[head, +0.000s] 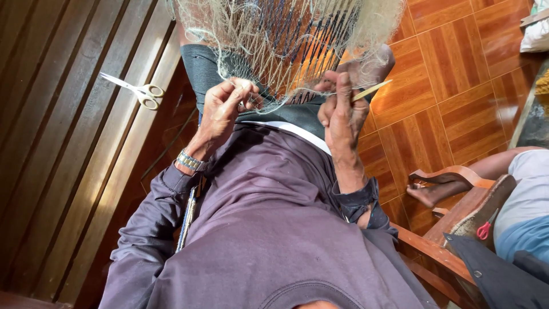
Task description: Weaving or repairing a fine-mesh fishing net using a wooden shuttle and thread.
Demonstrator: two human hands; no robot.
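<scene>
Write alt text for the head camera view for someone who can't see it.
Both hands work a pale fishing net draped over the person's lap: the left hand pinches the mesh, the right hand holds a thin yellowish netting needle. Scissors lie on the wooden bench alongside.

A net [286, 40] hangs at the top centre of the frame, over the person's lap. The left hand [223, 111] sits at its lower left edge, the right hand [342, 114] at its lower right, holding a thin stick [372, 90]. Scissors [137, 90] lie on the bench [74, 143] at upper left. Another person's foot [423, 194] rests on the floor [457, 86] at right.
</scene>
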